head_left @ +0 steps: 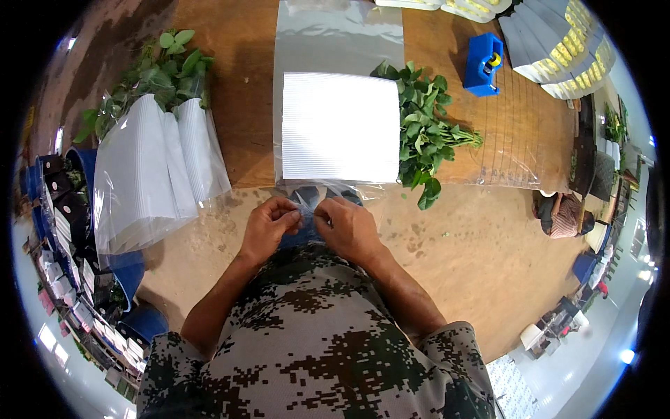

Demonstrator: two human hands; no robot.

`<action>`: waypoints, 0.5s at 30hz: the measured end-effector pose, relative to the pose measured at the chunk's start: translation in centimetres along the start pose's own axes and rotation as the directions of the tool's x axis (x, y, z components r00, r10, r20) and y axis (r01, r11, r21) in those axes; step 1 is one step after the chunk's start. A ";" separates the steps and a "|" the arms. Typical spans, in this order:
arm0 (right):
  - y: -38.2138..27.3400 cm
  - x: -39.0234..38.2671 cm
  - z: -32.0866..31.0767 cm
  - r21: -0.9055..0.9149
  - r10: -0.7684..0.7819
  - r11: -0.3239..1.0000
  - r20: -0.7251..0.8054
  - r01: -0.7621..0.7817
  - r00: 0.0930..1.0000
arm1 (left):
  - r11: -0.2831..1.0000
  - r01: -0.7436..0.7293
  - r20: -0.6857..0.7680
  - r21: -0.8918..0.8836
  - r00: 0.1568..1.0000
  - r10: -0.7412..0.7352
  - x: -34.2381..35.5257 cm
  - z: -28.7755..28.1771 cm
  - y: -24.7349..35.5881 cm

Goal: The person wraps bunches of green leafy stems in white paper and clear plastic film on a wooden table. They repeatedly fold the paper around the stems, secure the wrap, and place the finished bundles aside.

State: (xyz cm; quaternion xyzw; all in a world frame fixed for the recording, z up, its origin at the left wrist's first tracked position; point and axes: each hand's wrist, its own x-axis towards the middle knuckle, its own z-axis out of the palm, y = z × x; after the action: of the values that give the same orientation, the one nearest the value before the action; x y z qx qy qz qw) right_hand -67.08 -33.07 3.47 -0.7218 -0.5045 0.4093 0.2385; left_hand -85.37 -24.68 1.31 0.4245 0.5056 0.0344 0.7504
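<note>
My left hand (278,220) and my right hand (343,225) are close together at the table's near edge, fingers pinched on the lower end of a clear plastic sheet (339,28). On that sheet lies a white corrugated paper wrap (339,129). A leafy bunch of green stems (422,122) sticks out from the wrap's right side, cut ends pointing right.
Wrapped white bundles with foliage (136,164) lie left on the wooden table (244,98). A blue tape dispenser (480,63) and stacked grey-and-yellow wrapped bundles (558,45) are at back right. Blue bins (139,321) stand lower left. A co-worker (564,215) is at right.
</note>
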 end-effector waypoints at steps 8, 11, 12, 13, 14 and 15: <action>-0.9 -2.0 -0.5 -0.364 -0.232 0.920 -0.208 0.145 0.950 | 0.967 -0.042 -0.087 -0.251 0.996 0.021 -1.6 0.8 1.6; 2.8 -2.9 -0.2 -0.463 -0.185 0.886 -0.409 -0.029 0.894 | 0.959 -0.156 -0.143 -0.237 0.982 0.124 -1.9 1.3 3.6; 3.9 -3.3 -0.8 -0.461 -0.211 0.887 -0.451 -0.023 0.867 | 0.944 -0.165 -0.122 -0.286 0.983 0.134 -1.6 0.7 3.4; 5.1 -3.8 -1.8 -0.458 -0.237 0.889 -0.491 -0.017 0.838 | 0.927 -0.171 -0.101 -0.334 0.984 0.145 -0.9 -0.4 2.8; 5.9 -4.2 -3.0 -0.458 -0.264 0.889 -0.530 -0.010 0.806 | 0.906 -0.177 -0.079 -0.384 0.984 0.159 -0.4 -1.1 2.5; 6.1 -4.4 -4.2 -0.427 -0.229 0.903 -0.564 -0.043 0.793 | 0.888 -0.213 -0.131 -0.408 0.976 0.174 -0.4 -1.2 3.0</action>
State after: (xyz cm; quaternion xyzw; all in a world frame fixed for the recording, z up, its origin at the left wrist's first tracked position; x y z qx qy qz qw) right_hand -61.04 -39.10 2.68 -0.8214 -0.5137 0.0282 0.2462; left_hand -85.40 -22.29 3.48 0.2998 0.4750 0.2359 0.7930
